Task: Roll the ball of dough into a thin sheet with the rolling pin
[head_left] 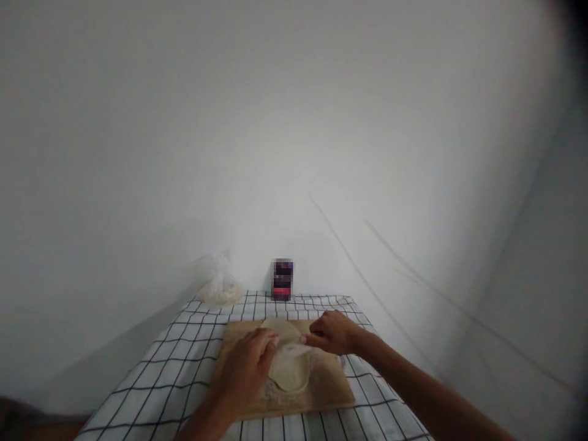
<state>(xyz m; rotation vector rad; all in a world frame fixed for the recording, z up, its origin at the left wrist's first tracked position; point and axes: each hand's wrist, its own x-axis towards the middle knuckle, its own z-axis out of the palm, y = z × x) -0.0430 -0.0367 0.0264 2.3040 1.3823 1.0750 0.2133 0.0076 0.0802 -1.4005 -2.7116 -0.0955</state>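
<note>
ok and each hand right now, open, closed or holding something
Left hand: over the dough's left side; grip cannot be told.
Right hand: partly curled; whether it holds anything cannot be told.

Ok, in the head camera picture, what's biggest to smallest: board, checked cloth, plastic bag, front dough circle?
1. Checked cloth
2. Board
3. Plastic bag and front dough circle: too alike to rank; the dough is nearer the camera.
</note>
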